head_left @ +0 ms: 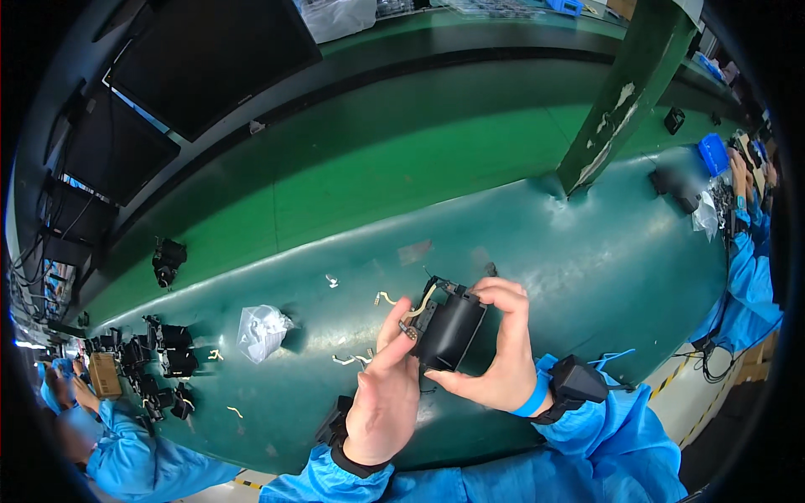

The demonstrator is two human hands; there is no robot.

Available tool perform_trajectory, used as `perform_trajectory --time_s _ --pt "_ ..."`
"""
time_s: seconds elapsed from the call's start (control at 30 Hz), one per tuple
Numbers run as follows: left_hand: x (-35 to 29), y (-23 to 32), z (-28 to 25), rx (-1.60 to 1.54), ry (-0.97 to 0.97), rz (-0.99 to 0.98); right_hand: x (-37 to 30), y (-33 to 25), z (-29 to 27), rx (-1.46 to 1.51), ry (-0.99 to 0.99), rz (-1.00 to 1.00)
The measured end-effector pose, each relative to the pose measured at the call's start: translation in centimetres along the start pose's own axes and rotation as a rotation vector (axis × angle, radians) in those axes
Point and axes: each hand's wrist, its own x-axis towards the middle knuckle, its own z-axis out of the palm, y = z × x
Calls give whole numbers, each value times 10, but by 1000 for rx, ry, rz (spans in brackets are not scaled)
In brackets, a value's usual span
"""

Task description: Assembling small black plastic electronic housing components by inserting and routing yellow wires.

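Note:
Just above the table, my right hand grips a black curved plastic housing by its opposite ends, thumb at the near end and fingers at the far end. A cream flex cable sticks out from the housing's far left side. My left hand is beside the housing's left side, fingers stretched out and apart. Its fingertips are next to a small connector end, which they seem to touch. Whether any left fingers support the housing from beneath is hidden.
Loose cream flex cables and a clear plastic bag lie on the green table. Several black parts stand at the left. A green post rises at the far right. Co-workers' blue sleeves show at both sides.

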Motion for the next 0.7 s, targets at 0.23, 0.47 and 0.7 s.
perform_trajectory --time_s 0.23,0.47,0.7 --pt "2 -2 -1 188 -50 59 1 0 0 27 28 17" --pt "0 -4 -1 245 -19 22 0 4 0 48 21 9" --pt "1 1 1 227 41 3 2 6 -1 160 -52 -10"
